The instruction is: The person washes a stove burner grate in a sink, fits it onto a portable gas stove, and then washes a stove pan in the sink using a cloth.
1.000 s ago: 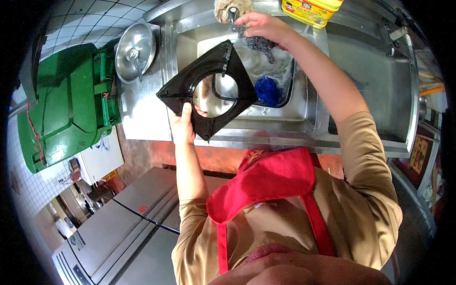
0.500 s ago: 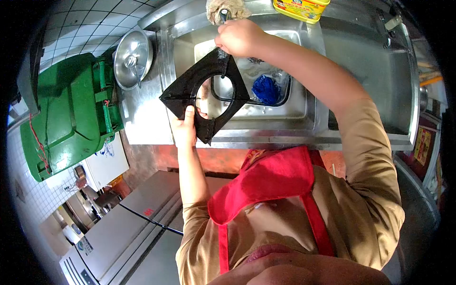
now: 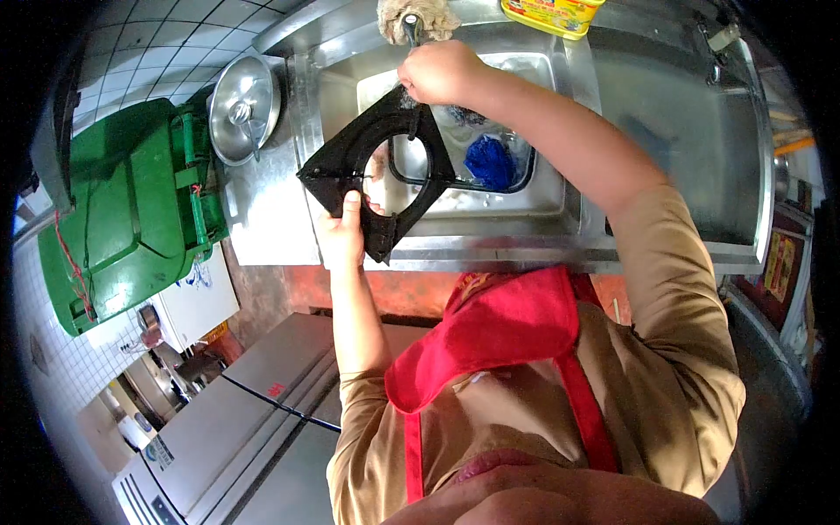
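One steel bowl is on the bench; my left hand grasps the lower-left edge of one black plate, cornerwise over the sink between my two hands; my right hand is at its top corner, what it grasps I cannot tell; then one blue scrubber, one yellow tub

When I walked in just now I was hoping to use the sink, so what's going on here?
A person in a red apron has the left hand on a black square piece with a round opening, held up over the sink. The right hand is curled at its upper corner; whatever that hand may be gripping is mostly hidden. A crumpled blue scrubber sits in the basin below.
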A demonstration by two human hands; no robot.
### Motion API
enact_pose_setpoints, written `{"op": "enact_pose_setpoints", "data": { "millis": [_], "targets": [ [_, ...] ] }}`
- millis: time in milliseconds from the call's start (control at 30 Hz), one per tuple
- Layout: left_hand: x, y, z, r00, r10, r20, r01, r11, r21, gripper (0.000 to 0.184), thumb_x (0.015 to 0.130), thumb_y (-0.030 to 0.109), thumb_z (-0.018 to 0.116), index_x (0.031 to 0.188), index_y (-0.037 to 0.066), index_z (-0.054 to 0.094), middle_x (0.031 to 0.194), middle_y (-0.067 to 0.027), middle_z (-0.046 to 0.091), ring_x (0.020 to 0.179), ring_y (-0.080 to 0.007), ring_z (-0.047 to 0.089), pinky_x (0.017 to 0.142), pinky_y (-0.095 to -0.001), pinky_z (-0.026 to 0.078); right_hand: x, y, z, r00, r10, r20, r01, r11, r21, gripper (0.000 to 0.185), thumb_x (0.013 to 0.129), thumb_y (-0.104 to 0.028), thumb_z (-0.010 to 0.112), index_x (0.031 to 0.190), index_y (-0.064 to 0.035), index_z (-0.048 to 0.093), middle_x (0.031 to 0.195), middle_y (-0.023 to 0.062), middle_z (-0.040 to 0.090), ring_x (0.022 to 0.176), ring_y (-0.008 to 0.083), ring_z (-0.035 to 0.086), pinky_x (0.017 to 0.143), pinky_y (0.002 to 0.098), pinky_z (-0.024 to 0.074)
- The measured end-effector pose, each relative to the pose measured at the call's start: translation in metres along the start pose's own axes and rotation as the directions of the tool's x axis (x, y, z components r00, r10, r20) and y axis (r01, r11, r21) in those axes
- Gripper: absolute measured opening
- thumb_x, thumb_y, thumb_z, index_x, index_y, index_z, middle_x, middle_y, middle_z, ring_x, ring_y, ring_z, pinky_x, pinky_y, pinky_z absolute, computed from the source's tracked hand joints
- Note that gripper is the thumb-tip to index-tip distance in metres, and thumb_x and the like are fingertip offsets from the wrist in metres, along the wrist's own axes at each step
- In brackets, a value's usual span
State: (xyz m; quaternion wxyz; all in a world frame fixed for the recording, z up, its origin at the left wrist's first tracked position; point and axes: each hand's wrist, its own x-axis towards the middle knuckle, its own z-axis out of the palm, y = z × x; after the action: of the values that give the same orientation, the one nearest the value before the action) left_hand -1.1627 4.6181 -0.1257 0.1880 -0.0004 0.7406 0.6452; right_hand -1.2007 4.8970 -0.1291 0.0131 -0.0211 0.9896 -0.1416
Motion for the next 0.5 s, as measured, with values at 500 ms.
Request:
{"op": "enact_pose_setpoints", "data": {
  "millis": [500],
  "targets": [
    [0.003, -0.015, -0.009, 1.0, 0.004, -0.006, -0.003, 0.997, 0.076, 0.023, 0.087, 0.018, 0.058, 0.086, -0.005, 0.057, 0.068, -0.0106, 0.061, 0.06, -0.0174, 0.059, 0.059, -0.0294, 0.05, 0.01, 0.031, 0.022, 0.954, 0.268, -0.135, -0.267, 0.963, 0.021, 0.016, 0.07, -0.022, 0.059, 0.083, -0.0137, 0.065, 0.079, 0.0086, 0.065, 0.079, 0.0281, 0.062, 0.067, 0.0406, 0.0497]
  ]
}}
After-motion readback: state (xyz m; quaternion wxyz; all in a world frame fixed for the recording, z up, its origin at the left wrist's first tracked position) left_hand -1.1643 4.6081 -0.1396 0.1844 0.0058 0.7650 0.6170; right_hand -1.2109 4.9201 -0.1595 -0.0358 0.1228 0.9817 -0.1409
